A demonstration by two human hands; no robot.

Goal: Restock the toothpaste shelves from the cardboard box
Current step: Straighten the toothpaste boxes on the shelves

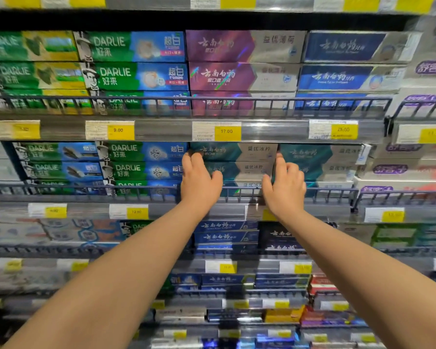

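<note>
While the left hand (199, 180) and right hand (286, 185) clasp opposite ends of the teal toothpaste boxes (239, 159), fingers (189, 159) curled round them at the front edge of the shelf (325, 195), the person seems to be seating the stack (cardboard box unseen). The next move likely calls for a square release.

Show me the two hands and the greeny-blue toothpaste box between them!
left hand (200, 180), head view, back of the hand.
right hand (286, 183), head view, back of the hand.
teal toothpaste box (252, 150), head view, its grey front panel.
</note>
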